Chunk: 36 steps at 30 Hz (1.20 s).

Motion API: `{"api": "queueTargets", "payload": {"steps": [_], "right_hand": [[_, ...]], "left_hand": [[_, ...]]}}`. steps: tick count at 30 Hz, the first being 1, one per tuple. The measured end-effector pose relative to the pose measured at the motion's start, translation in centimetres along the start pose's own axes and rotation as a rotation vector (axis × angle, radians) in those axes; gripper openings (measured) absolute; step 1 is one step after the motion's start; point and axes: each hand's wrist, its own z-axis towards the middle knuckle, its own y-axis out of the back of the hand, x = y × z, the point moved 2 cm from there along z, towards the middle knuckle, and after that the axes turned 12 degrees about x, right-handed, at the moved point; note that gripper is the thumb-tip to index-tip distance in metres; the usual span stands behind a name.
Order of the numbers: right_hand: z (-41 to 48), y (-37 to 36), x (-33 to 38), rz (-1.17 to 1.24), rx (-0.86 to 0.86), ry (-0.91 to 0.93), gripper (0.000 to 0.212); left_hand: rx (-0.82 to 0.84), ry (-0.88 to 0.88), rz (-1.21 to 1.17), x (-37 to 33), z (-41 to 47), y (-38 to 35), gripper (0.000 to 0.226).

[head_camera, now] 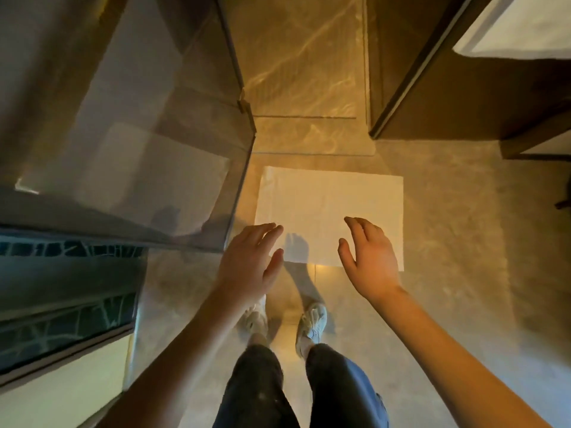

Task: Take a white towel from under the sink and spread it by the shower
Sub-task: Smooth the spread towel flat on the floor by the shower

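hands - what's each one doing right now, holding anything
Left hand: open, holding nothing, above the white towel.
Right hand: open, holding nothing.

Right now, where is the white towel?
In the head view, the white towel lies flat on the floor, just right of the glass shower wall and ahead of the shoes; the left hand and right hand hover over its near edge.

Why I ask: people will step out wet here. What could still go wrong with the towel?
1. The towel lies loose on a glossy floor, so it may slide underfoot.
2. The shoes stand just behind its near edge; a step forward could soil or ruck it.
3. Its left edge lies close to the glass; if that panel swings, it might catch the towel.
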Motion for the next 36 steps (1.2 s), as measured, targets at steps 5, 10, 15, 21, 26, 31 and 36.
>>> {"api": "queueTargets", "payload": {"steps": [5, 10, 15, 21, 26, 31, 36], "right_hand": [[7.2, -9.2, -5.8, 0.033, -0.035, -0.08, 0.045], [16.6, -20.9, -13.3, 0.05, -0.044, -0.096, 0.045], [25.1, -32.1, -22.5, 0.004, -0.109, -0.081, 0.047], [35.8, -45.1, -32.5, -0.111, -0.102, -0.025, 0.047], [42.0, -52.4, -38.3, -0.202, -0.065, -0.02, 0.053], [44.7, -55.2, -41.2, -0.219, -0.09, -0.068, 0.056], [45.4, -56.0, -42.4, -0.224, -0.079, -0.116, 0.06]], "left_hand": [[0.061, -0.092, 0.013, 6.5, 8.7, -9.2, 0.044], [0.085, -0.137, 0.008, 14.9, 18.1, -21.8, 0.051], [0.092, -0.138, 0.03, 21.8, 27.2, -35.9, 0.053], [0.127, -0.249, 0.219, 29.7, 38.5, -51.9, 0.057], [0.058, -0.457, 0.283, 31.5, 46.5, -60.5, 0.054], [0.016, -0.409, 0.328, 31.7, 49.8, -64.9, 0.055], [0.072, -0.435, 0.309, 33.8, 50.0, -65.9, 0.059]]}}
